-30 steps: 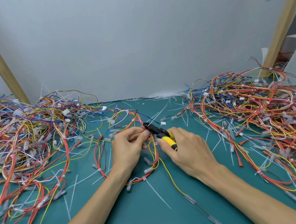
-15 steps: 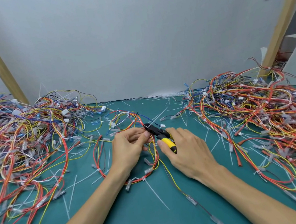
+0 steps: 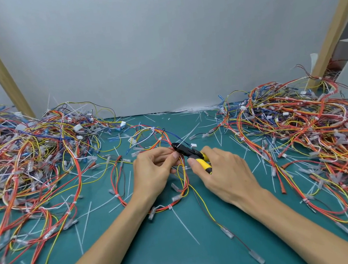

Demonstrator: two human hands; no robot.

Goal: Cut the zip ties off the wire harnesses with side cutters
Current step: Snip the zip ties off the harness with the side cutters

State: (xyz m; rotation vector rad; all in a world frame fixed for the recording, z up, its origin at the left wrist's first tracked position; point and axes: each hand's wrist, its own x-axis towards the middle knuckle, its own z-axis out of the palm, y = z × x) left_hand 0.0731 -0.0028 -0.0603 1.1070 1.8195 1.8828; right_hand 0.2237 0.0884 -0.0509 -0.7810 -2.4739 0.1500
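Observation:
A looped wire harness (image 3: 156, 208) of red, orange and yellow wires lies on the green mat in the middle, with white zip ties along it. My left hand (image 3: 154, 172) pinches its wire bundle between thumb and fingers at the loop's upper right. My right hand (image 3: 223, 174) grips the yellow-and-black side cutters (image 3: 190, 152), and the black jaws point up-left, right beside my left thumb at the bundle. A white zip tie tail (image 3: 186, 138) sticks out past the jaws.
A big heap of wire harnesses (image 3: 28, 162) fills the left side and another heap (image 3: 312, 131) fills the right. Cut white zip tie pieces (image 3: 184, 225) are strewn over the green mat (image 3: 162, 255). A grey wall and two slanted wooden posts stand behind.
Both hands hold almost the same spot. The cutter jaws have crept a little closer to the bundle at my left thumb.

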